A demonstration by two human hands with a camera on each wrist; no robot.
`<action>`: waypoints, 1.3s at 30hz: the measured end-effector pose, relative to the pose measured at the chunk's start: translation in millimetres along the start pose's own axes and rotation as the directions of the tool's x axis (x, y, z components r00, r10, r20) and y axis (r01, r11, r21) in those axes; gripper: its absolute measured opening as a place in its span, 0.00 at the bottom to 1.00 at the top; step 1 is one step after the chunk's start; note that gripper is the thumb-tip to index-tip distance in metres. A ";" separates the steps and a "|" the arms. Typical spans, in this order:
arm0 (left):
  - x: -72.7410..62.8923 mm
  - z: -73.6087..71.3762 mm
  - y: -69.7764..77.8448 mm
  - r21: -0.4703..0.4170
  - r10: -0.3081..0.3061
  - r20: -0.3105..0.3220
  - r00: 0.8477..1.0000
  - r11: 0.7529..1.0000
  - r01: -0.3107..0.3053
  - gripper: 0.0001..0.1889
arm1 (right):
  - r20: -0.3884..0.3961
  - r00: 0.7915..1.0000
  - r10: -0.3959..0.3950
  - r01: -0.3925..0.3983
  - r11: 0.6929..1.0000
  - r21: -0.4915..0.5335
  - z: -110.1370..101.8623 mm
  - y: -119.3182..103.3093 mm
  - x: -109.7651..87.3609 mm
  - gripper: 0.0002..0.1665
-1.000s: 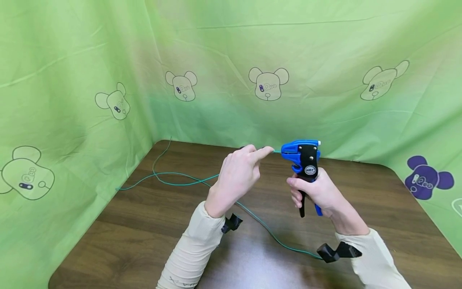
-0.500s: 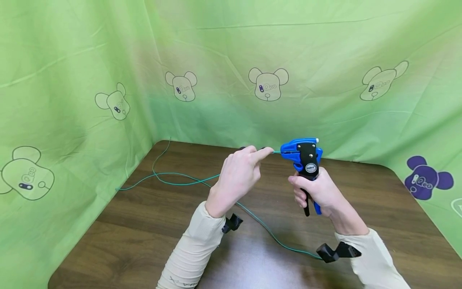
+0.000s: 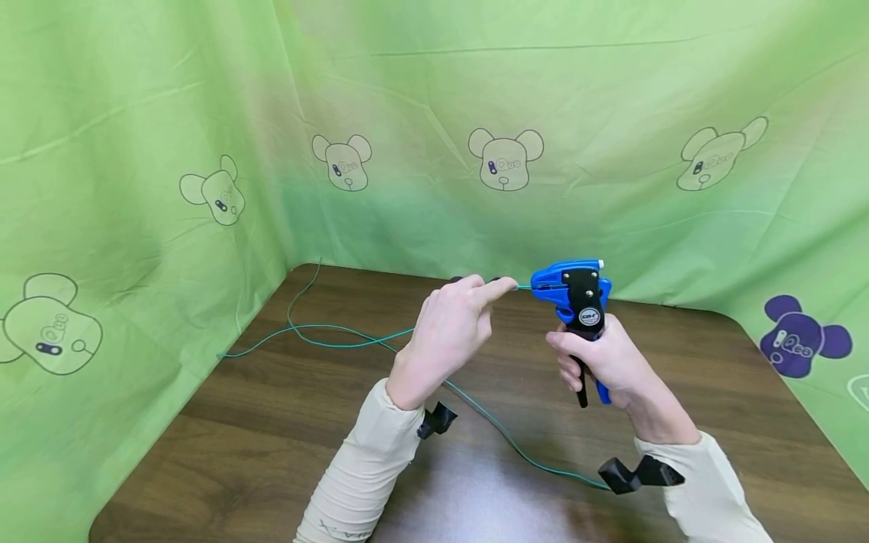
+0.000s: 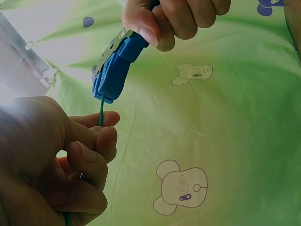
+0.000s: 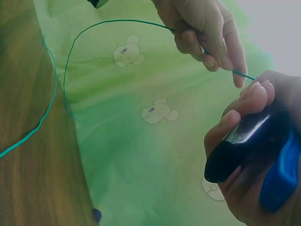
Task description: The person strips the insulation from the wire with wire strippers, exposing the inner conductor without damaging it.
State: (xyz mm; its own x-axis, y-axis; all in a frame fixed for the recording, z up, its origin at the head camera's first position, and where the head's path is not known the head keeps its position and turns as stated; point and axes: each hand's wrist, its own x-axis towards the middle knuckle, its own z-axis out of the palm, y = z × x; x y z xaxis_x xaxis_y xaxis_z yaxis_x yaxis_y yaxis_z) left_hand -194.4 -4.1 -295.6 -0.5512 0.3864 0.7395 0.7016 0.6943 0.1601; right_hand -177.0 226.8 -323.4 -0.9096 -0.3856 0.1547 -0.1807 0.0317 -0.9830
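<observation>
My right hand (image 3: 614, 362) grips a blue and black wire stripper (image 3: 578, 290) upright above the table, fingers around its handles. At the stripper's nose, a thin green wire (image 4: 101, 110) enters the jaws. A short way to the left, my left hand (image 3: 444, 332) pinches that wire, and a short stretch shows between its fingertips and the nose. The left wrist view shows the wire running straight into the blue nose. Behind the left hand the rest of the wire arcs away and loops down, as the right wrist view shows. The wire's end inside the stripper is hidden.
The green wire's slack (image 3: 326, 325) crosses itself on the brown wooden table (image 3: 237, 452), and one stretch runs toward the right wrist. Green cloth (image 3: 407, 226) with printed bear heads hangs behind and along both sides. A black camera mount (image 3: 434, 420) sits at each cuff.
The stripper's black and blue handles have come closer together. My right hand and the stripper have shifted slightly right. My left hand stays almost still on the wire.
</observation>
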 end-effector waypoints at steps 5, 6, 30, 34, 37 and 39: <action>0.3 -0.1 -0.9 -0.026 0.000 0.003 1.000 1.000 0.000 0.24 | -0.008 1.000 0.006 -0.006 1.000 -0.011 -1.3 -0.1 -0.4 0.16; 0.3 -0.2 -0.9 -0.029 0.000 0.003 1.000 1.000 0.000 0.24 | -0.010 1.000 0.007 -0.007 1.000 -0.013 -1.5 -0.2 -0.5 0.16; 1.0 -0.1 -2.1 -0.044 0.004 -0.003 1.000 0.999 -0.004 0.23 | -0.017 0.999 -0.044 0.041 0.991 -0.129 -5.6 -4.4 -3.0 0.16; 1.3 -0.7 -1.9 -0.052 0.009 -0.004 1.000 0.999 -0.009 0.23 | -0.016 0.999 -0.045 0.043 0.989 -0.143 -6.5 -4.9 -3.6 0.16; 1.4 -1.2 -2.0 -0.056 0.008 -0.004 1.000 0.998 -0.009 0.23 | -0.012 0.999 -0.050 0.047 0.987 -0.152 -7.1 -5.0 -3.5 0.16; 1.4 -1.5 -2.3 -0.059 0.007 -0.002 1.000 0.998 -0.007 0.23 | -0.011 0.999 -0.051 0.049 0.986 -0.158 -7.6 -5.0 -3.4 0.16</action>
State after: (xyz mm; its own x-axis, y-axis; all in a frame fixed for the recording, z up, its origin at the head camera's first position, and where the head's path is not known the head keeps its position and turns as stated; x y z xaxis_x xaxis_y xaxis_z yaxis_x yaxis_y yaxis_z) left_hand -196.0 -6.1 -294.0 -0.5450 0.3902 0.7421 0.7312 0.6543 0.1930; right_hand -175.9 234.9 -318.2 -0.9032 -0.3765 0.2058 -0.2817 0.1585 -0.9463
